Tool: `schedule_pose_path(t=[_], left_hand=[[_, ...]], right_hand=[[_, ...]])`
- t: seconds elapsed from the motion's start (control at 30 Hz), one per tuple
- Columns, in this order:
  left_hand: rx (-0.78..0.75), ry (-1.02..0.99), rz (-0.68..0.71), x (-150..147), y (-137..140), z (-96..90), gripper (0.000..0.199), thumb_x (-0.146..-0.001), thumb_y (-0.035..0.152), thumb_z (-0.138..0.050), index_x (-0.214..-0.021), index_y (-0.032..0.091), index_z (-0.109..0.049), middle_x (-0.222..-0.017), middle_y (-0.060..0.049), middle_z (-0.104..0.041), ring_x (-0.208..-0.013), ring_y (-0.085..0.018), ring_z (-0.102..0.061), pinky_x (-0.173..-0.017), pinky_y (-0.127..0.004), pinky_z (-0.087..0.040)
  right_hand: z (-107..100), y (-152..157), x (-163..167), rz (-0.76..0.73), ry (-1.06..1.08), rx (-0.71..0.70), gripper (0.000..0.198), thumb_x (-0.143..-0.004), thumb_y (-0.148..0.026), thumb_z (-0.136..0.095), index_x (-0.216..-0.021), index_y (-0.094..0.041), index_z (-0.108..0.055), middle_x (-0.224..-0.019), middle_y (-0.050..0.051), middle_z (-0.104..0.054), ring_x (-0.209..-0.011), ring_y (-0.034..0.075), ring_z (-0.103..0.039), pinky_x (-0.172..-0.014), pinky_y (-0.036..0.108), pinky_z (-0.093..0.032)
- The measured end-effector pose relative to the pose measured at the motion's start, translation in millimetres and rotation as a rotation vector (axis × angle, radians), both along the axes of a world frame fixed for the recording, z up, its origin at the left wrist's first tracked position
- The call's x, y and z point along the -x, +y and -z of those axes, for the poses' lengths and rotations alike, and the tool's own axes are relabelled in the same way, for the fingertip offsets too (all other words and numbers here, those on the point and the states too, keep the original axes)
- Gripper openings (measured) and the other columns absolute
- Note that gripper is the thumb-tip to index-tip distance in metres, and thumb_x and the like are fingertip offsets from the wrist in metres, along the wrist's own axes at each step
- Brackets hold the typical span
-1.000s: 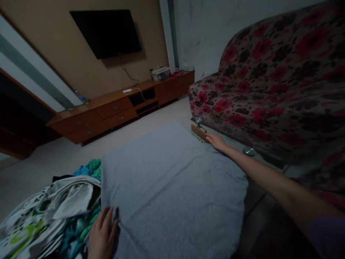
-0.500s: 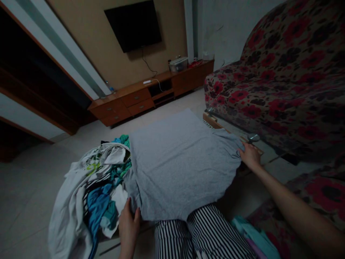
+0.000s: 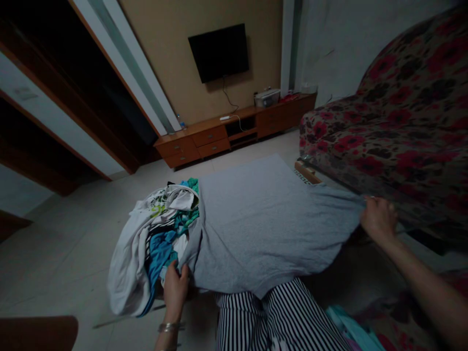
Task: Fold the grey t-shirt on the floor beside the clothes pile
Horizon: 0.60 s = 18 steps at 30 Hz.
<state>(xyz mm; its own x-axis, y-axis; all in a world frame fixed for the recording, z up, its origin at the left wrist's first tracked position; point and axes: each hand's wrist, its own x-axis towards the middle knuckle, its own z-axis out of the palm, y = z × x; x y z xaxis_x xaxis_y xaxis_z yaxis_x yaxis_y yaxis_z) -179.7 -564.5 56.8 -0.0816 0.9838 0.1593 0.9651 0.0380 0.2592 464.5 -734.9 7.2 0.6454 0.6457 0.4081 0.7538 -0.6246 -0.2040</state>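
A grey T-shirt (image 3: 252, 219) lies spread out in front of me, its near edge over my striped trousers. Gripping its right sleeve, my right hand (image 3: 380, 222) is closed and holds the cloth pulled out taut to the side. My left hand (image 3: 176, 287) is at the shirt's left sleeve, thumb and fingers around the cloth edge; the fingertips are partly hidden. Right beside that hand is a heap of clothes (image 3: 161, 243), with white, blue, green and striped pieces, one white garment hanging over the side.
A floral sofa (image 3: 365, 131) stands on the right. Folded turquoise cloth (image 3: 351, 324) lies at lower right. Ahead are a wooden TV cabinet (image 3: 210, 139) and a wall-mounted television (image 3: 219, 53). A brown rounded edge (image 3: 36, 334) shows at lower left.
My right hand has moved outward to the right, stretching the sleeve. The shirt's near right part is drawn out straighter. The view has shifted, so the room appears farther right.
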Motion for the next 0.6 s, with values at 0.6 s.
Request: schedule_pose_path(t=[0.6], left_hand=[[0.022, 0.108, -0.067, 19.3, 17.9, -23.9, 0.025, -0.088, 0.028, -0.041, -0.099, 0.017, -0.062, -0.083, -0.012, -0.066, -0.077, -0.026, -0.061, -0.060, -0.031, -0.036]], right_hand=[[49.8, 3.6, 27.0, -0.342, 0.180, -0.021, 0.039, -0.080, -0.043, -0.030, -0.102, -0.042, -0.062, -0.118, 0.010, -0.059, -0.113, 0.032, -0.054, -0.100, 0.045, -0.039]])
